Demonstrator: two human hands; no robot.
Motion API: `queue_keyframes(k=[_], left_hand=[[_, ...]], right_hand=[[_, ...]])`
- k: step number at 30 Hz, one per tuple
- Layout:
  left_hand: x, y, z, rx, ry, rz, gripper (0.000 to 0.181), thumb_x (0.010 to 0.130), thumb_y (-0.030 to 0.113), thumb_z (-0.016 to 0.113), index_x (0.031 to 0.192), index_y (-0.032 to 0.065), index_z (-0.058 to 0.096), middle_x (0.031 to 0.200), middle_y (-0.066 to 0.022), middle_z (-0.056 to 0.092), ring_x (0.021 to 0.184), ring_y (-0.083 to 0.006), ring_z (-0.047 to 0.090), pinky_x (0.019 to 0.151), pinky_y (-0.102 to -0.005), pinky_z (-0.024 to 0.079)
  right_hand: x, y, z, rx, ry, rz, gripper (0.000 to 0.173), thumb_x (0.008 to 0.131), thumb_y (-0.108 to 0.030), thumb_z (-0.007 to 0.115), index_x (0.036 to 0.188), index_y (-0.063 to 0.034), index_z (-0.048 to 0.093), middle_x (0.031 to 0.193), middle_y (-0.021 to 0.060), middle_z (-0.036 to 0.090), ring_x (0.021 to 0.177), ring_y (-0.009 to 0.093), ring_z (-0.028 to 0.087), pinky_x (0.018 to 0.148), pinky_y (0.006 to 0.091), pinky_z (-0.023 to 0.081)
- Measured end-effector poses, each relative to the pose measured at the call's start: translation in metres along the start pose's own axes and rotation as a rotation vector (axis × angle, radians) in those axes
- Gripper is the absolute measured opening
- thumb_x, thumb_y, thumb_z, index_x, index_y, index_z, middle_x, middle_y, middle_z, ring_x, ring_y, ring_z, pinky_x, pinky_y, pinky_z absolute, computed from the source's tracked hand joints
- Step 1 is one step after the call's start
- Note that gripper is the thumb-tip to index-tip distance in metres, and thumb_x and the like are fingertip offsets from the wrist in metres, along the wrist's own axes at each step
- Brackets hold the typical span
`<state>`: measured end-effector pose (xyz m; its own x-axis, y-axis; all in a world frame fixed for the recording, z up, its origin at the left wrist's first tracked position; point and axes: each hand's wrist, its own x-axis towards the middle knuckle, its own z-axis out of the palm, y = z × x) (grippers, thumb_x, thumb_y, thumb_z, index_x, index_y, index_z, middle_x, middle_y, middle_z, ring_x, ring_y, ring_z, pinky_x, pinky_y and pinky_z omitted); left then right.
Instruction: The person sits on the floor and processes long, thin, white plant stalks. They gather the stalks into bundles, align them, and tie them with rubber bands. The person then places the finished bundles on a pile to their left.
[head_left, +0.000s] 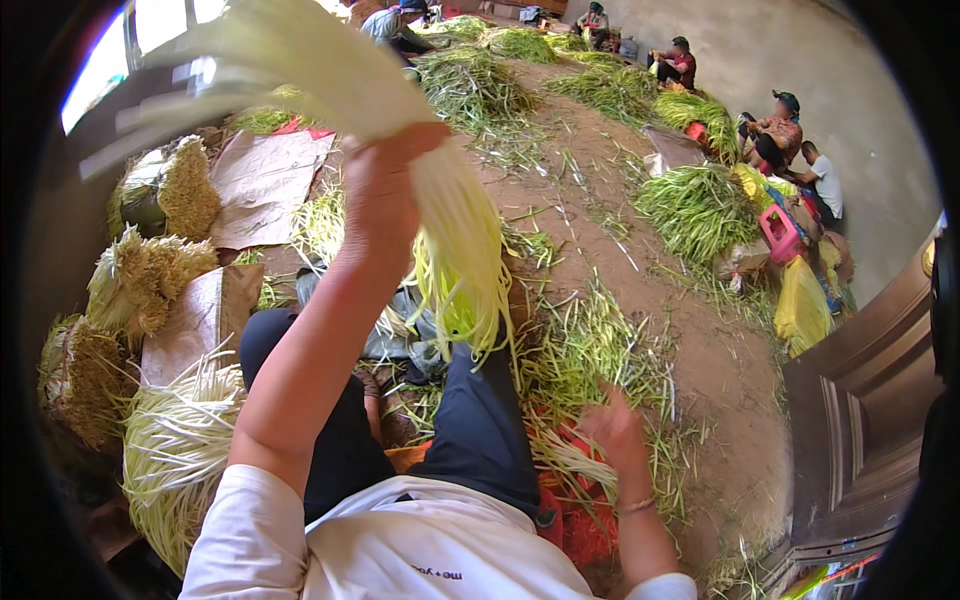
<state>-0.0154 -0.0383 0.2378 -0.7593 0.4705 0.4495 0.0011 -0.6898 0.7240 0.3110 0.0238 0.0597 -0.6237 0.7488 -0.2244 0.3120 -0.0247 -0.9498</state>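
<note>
My left hand (386, 176) is raised in front of me, shut around the middle of a thick bunch of long pale vegetable stalks (461, 232). The upper part of the bunch is blurred by motion. Its yellow-green ends hang down over my knees. Low on the right is my right hand (619, 429), blurred, with its fingers partly curled; whether it holds anything cannot be made out. Close to it lie some whitish stalks (577, 459) above a red mesh bag (589, 529). Beside my left thigh rests a large heap of white stalks (187, 442).
Tied stalk bundles (187, 187) stand along the left, near sacking sheets (270, 184). Green trimmings (600, 345) litter the earthen floor. A wooden door (862, 435) is at right. Several people sit along the wall behind green heaps (697, 214) and a pink plastic stool (780, 234).
</note>
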Motion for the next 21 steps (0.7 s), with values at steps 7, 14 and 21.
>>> queue_keyframes(k=[7,14,21], left_hand=[[-0.05,-0.033,0.108,0.563,-0.462,0.134,0.036,0.056,0.014,0.073,0.09,0.008,0.061,0.073,-0.0094,0.064,0.066,-0.0204,0.063,0.062,-0.0329,0.051],[-0.114,-0.057,0.137,0.887,-0.511,0.319,0.037,0.068,0.019,0.064,0.1,0.0023,0.052,0.074,-0.0182,0.062,0.071,-0.0368,0.061,0.066,-0.0442,0.048],[-0.118,-0.033,0.105,0.888,-0.683,0.32,0.059,0.064,0.013,0.069,0.115,0.0052,0.039,0.109,-0.0189,0.052,0.106,-0.0321,0.049,0.088,-0.0439,0.037]], right_hand=[[0.023,-0.196,0.006,0.461,0.159,-0.868,0.085,0.062,-0.026,0.081,0.128,0.0028,0.036,0.122,0.014,0.045,0.113,0.022,0.045,0.094,0.034,0.039],[0.015,-0.21,0.011,0.513,0.58,-0.95,0.04,0.062,0.002,0.07,0.098,0.0054,0.056,0.082,0.0101,0.061,0.077,0.018,0.058,0.077,0.0307,0.046],[0.023,-0.22,0.009,0.447,0.779,-1.018,0.035,0.058,0.009,0.061,0.093,0.0089,0.054,0.08,0.0126,0.058,0.068,0.021,0.059,0.066,0.0311,0.051]])
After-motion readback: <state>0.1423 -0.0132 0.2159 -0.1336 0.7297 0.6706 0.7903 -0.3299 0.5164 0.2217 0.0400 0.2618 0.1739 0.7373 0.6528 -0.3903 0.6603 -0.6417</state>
